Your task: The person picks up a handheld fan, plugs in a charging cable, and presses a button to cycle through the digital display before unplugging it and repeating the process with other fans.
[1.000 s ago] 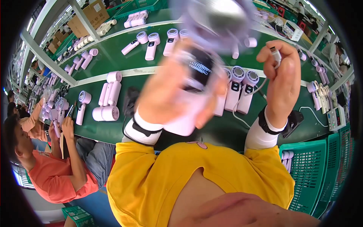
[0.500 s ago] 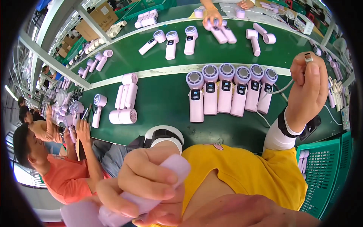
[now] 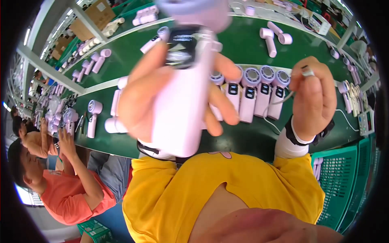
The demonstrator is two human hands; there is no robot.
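Note:
Close before me, my left hand (image 3: 139, 99) is closed round the handle of a pale lilac handheld fan (image 3: 178, 105). Its head points up past the picture's top edge, and a black display panel (image 3: 181, 48) faces me. On the right, my right hand (image 3: 318, 103) pinches a white cable's plug (image 3: 308, 72), its metal tip pointing up. Between the hands, a row of lilac fans (image 3: 248, 101) lies on the green bench (image 3: 235, 139), heads away from me. The raised fan and left hand cover the row's left end.
More lilac fans (image 3: 115, 124) lie left, partly behind my hand, beside a single fan (image 3: 92, 119). Beyond a pale rail, other fans (image 3: 268, 42) lie on a second green surface. A co-worker (image 3: 77, 190) sits at left. A green crate (image 3: 336, 178) stands at right.
My left hand has brought the fan up from low at the left, turning its display toward me. My right hand keeps the plug pinched, a little further left in the picture.

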